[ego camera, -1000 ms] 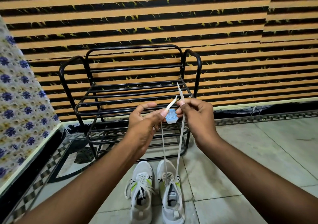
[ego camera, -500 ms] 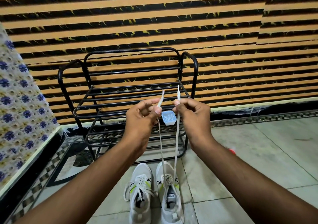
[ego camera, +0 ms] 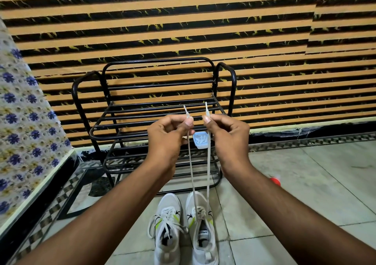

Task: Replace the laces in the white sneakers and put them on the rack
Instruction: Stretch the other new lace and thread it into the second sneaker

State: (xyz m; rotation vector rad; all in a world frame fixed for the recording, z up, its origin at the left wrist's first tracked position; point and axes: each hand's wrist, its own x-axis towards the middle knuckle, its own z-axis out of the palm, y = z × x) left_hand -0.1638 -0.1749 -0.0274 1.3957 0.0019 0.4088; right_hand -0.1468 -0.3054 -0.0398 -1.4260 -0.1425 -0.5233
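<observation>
L hand (ego camera: 168, 136) & R hand (ego camera: 227, 136) each pinching a lace (ego camera: 208, 163) end, pulling up; uneven tugging risks tipping right sneaker (ego camera: 203, 234).

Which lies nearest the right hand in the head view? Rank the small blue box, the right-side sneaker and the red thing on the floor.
From the right hand:
1. Small blue box, just left of its fingers.
2. Red thing, lower right on the floor.
3. Right-side sneaker, far below by the rack's foot.

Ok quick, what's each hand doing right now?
Left hand: pinching one end of the shoelace.
Right hand: pinching the other end of the same shoelace.
</observation>
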